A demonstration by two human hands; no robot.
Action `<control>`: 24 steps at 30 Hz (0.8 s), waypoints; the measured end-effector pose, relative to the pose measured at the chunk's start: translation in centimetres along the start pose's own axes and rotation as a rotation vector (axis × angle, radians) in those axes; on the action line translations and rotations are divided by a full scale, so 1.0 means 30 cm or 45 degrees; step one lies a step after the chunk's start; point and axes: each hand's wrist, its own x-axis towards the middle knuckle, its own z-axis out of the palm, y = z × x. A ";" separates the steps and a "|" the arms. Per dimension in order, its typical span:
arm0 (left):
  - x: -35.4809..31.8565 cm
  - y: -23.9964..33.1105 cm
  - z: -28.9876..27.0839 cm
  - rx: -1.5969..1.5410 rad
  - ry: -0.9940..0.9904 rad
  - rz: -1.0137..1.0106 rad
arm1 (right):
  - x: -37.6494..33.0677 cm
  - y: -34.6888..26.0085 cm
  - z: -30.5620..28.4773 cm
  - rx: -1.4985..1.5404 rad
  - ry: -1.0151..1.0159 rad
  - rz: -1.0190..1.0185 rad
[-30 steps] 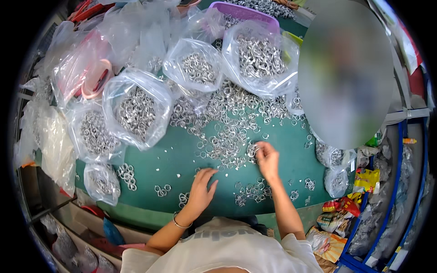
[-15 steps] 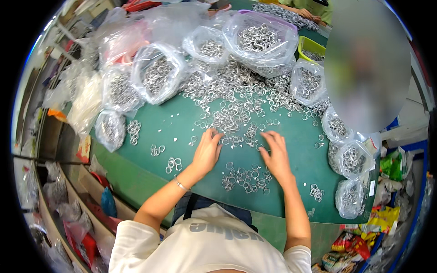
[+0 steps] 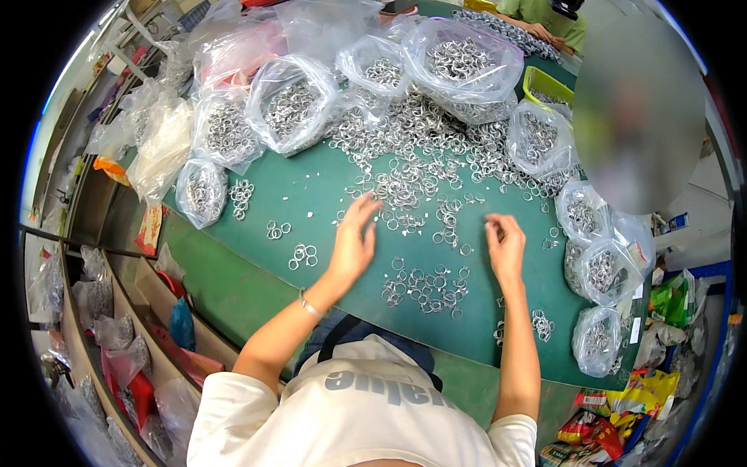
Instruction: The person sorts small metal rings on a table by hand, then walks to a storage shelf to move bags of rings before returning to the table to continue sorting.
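My left hand [image 3: 354,240] is over the green table beside the loose silver metal rings [image 3: 405,187], its fingers stretched toward them and its thumb apart. Nothing shows in it. To the right, my right hand [image 3: 506,245] hovers over bare tabletop with its fingers bent in and tips together; whether a ring is between them is too small to tell. A short string of rings [image 3: 447,222] lies between the hands. Nearer to me is a separate group of rings [image 3: 428,288]. Small clusters [image 3: 303,255] lie left of my left hand, another [image 3: 542,325] by my right forearm.
Clear plastic bags of rings [image 3: 292,109] line the table's far side, with more bags [image 3: 597,341] along the right. A yellow-green basket [image 3: 548,82] stands at the back. Shelves [image 3: 132,311] flank the left. Across the table, another person's hands [image 3: 545,33] are at a ring heap.
My right hand has moved right, away from the string of rings, and its fingers have drawn together. My left hand remains near the loose rings. The whole view has shifted slightly.
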 end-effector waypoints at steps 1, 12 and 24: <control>-0.045 0.015 -0.019 -0.079 -0.149 0.062 | -0.027 -0.016 0.001 -0.056 -0.108 -0.058; -0.514 -0.276 -0.263 0.511 -1.629 -0.447 | -0.101 -0.049 0.033 -0.112 -0.034 0.066; -0.234 0.018 -0.339 -0.052 -1.205 -0.235 | -0.118 -0.065 0.044 0.166 0.003 0.529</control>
